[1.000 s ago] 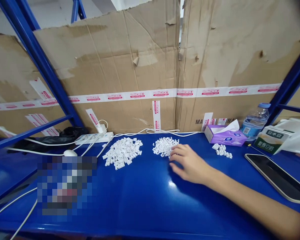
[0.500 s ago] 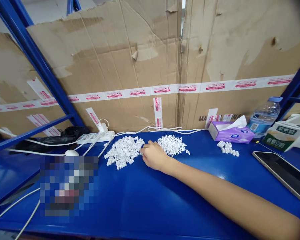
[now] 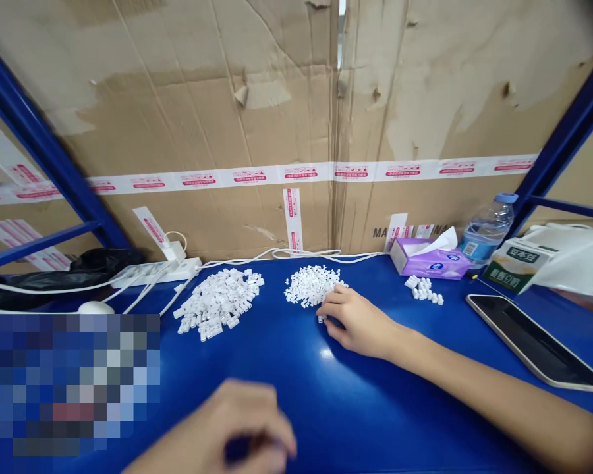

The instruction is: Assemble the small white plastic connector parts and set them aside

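Note:
My right hand [image 3: 358,322] is at the near right edge of a heap of tiny white plastic pieces [image 3: 309,283]. Its thumb and fingers are closed on a small white plastic piece [image 3: 320,318], part of which shows at the fingertips. To the left lies a second heap, made of larger white plastic pieces [image 3: 220,299]. My left hand [image 3: 242,424] is low in the view, over the near part of the table. Its fingers are curled and smeared by motion, and whether anything is between them cannot be made out.
A small cluster of white parts [image 3: 423,289] sits before the purple tissue box [image 3: 429,262]. Farther right are a water bottle [image 3: 484,234], a carton [image 3: 516,266] and a phone [image 3: 534,342]. A power strip [image 3: 158,271] with cables lies back left; cardboard [image 3: 202,118] stands behind.
My right hand has moved right, from beside the larger-piece heap to the tiny-piece heap. My left hand has come into view at the bottom. The whole view has shifted.

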`<state>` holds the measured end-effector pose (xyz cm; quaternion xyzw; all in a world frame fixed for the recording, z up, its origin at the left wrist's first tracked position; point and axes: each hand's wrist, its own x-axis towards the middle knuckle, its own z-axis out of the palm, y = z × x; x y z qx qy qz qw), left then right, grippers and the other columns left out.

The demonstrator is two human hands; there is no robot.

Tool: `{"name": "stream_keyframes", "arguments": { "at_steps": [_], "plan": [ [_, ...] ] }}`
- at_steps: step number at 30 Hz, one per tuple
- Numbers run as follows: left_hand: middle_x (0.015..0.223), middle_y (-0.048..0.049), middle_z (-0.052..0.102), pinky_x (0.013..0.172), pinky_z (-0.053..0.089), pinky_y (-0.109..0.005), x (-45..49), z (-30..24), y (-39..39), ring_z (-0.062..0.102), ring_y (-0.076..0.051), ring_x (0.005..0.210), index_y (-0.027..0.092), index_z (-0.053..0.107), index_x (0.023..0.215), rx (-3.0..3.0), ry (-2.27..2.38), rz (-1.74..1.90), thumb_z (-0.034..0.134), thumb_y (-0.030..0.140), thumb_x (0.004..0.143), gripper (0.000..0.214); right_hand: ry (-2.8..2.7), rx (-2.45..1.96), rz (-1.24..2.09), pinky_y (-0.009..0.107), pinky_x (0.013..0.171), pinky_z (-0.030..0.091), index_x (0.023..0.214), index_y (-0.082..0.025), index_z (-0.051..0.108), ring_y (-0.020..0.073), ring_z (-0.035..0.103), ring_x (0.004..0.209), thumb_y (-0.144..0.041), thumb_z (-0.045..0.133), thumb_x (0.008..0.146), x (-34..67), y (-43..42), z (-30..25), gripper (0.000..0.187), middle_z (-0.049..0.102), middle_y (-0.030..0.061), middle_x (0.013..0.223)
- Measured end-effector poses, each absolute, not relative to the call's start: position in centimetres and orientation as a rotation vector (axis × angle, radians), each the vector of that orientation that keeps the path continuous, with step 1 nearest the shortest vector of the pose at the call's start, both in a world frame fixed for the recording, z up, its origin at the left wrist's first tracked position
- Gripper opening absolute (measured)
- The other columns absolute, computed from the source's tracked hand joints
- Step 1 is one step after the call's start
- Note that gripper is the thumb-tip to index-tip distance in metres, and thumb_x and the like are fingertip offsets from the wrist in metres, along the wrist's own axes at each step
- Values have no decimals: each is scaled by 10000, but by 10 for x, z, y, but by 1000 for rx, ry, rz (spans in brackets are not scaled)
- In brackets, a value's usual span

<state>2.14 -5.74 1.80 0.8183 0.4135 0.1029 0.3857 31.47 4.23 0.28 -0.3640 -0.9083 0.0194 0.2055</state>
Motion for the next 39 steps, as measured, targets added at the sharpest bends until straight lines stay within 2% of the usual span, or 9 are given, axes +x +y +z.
{"name": "stream_keyframes", "arguments": {
  "at_steps": [1,4,8,14,19,23,28,34,39],
  "plan": [
    [1017,-21,728,829,520,-367,35,21,-34,654,-224,963,301,741,1013,2117,1085,322,525,351,990,223,-2517,-1021,65,380,856,477,1022,-172,739,234,577,913,-117,569,903,320,41,2,215,709,88,949],
    [721,7,639,594,424,-272,70,24,24,561,-149,626,202,724,847,2387,1115,422,551,273,938,208,-2481,-1020,111,382,872,489,1078,-190,728,231,599,950,-124,563,909,330,36,1,246,713,82,1011],
    [724,10,629,610,398,-271,89,23,54,566,-152,645,198,709,829,2638,1046,434,546,175,888,175,-2418,-1003,110,408,912,492,1169,-208,699,237,620,1015,-209,569,938,335,33,0,266,696,89,1108],
    [713,14,621,628,415,-292,92,14,63,580,-166,654,202,695,903,2712,1100,491,549,184,887,148,-2245,-1156,-21,490,960,502,1123,-181,711,274,607,1085,-255,571,928,355,53,1,251,692,113,1170],
    [739,4,626,661,446,-304,94,4,68,587,-167,674,195,687,913,2697,1115,555,538,186,907,150,-2175,-1294,-94,521,1125,425,1307,-95,638,315,538,1313,-262,534,939,371,74,-9,418,619,184,1380],
    [839,-25,660,704,470,-321,90,1,65,607,-186,779,192,681,868,2692,1076,663,507,177,934,186,-2250,-1418,-31,525,1208,332,1448,2,494,341,413,1446,-356,489,983,375,76,-17,586,487,249,1504],
    [989,-52,685,879,498,-420,85,1,66,607,-234,977,203,687,889,2678,1021,804,529,190,930,164,-2320,-1470,69,523,1230,289,1475,12,462,352,328,1487,-450,460,1000,375,72,-20,663,391,262,1559],
    [1259,-79,662,1049,454,-544,81,-8,71,560,-291,1240,224,709,1035,2682,1103,776,553,216,914,198,-2308,-1323,140,505,1161,414,1378,-121,598,308,520,1371,-407,582,950,382,71,-12,515,587,174,1435],
    [1507,-112,518,1182,325,-592,80,-10,70,383,-317,1458,195,630,1304,2662,1242,743,558,268,920,397,-2309,-1259,205,497,1081,490,1180,-170,728,296,634,1230,-321,659,904,389,74,-7,321,689,143,1295]
  ]
}}
